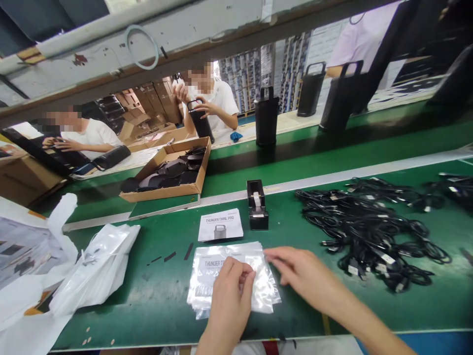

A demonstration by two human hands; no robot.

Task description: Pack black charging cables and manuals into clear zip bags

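Note:
A stack of clear plastic bags [266,296] lies in front of me, with a printed "THUNDER TRAIL PRO" leaflet showing through the top one. Over the middle of this stack, my left hand [231,293] is closed, thumb and fingers curled together; whatever they pinch is hidden. My right hand [301,271] is at the stack's upper right corner, fingers stretched out and apart, one fingertip touching the bag edge. Just beyond the bags sits a pile of leaflets [221,224] with a speaker picture. A black tape dispenser [257,204] stands to its right.
Black cables [365,231] lie heaped at right. White plastic bags [107,261] are at left, near small black strips [188,251]. A cardboard box [166,195] holds dark pieces. Black speakers [266,118] stand on the far green belt. Several people work opposite, beneath a beam [207,29].

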